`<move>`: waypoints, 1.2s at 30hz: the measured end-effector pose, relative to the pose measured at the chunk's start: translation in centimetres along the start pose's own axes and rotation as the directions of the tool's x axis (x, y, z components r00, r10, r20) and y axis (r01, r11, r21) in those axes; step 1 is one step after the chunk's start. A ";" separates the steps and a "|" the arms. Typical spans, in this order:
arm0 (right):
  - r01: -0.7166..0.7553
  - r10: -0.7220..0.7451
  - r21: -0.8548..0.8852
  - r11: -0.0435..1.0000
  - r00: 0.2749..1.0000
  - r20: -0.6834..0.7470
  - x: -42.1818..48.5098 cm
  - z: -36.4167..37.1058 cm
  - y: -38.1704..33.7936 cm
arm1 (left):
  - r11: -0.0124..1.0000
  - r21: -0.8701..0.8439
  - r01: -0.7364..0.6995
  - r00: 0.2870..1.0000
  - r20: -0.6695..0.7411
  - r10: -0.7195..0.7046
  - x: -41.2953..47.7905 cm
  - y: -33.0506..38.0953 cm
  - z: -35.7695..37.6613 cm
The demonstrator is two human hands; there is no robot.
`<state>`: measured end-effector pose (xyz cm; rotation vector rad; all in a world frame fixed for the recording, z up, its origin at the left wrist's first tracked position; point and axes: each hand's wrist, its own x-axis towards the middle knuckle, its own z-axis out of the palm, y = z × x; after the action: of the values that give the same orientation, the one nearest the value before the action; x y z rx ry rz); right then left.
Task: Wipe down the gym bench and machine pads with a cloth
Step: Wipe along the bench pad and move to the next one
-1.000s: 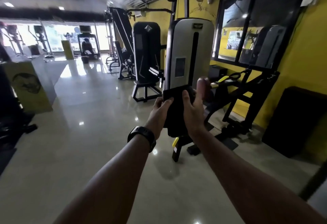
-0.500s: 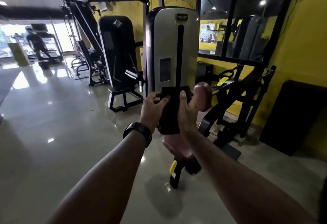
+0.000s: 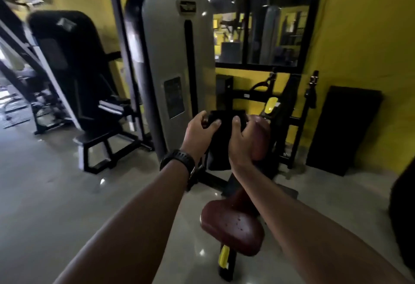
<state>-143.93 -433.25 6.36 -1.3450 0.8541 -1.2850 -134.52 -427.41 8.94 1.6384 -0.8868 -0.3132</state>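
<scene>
- Gripping the black cloth [image 3: 221, 146] by its left edge, my left hand [image 3: 198, 132] has its fingers curled on it, low before the grey weight tower [image 3: 177, 48].
- My right hand [image 3: 243, 142] clamps the right edge, just right of the tower.
- Maroon seat pad [image 3: 233, 227] sits below-right of the tower.

two hands [image 3: 199, 133] [image 3: 242, 142], one cloth [image 3: 223, 144], two maroon pads [image 3: 233, 232] [image 3: 260, 135]
</scene>
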 end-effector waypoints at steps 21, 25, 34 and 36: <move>-0.082 0.077 0.039 0.996 0.524 -0.848 18.2 12.6 15.7 | 0.696 0.071 -0.715 0.451 0.807 0.381 27.6 -10.1 8.4; -0.122 0.065 0.020 0.992 0.377 -0.924 22.0 12.7 17.6 | 0.590 0.004 -0.807 0.274 0.888 0.369 31.3 -10.2 11.9; -0.072 0.039 0.044 0.996 -0.067 -0.997 26.9 12.2 19.8 | 0.451 -0.406 -0.795 -0.175 0.864 0.472 35.8 -12.0 19.9; -0.066 -0.022 -0.008 0.998 -0.210 -0.977 27.6 13.5 20.2 | 0.415 -0.489 -0.768 -0.277 0.836 0.473 36.8 -12.9 21.0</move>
<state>-122.92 -461.12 -5.18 0.1715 1.9987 -2.3048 -118.14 -467.69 0.70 0.6037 -2.8442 -0.4307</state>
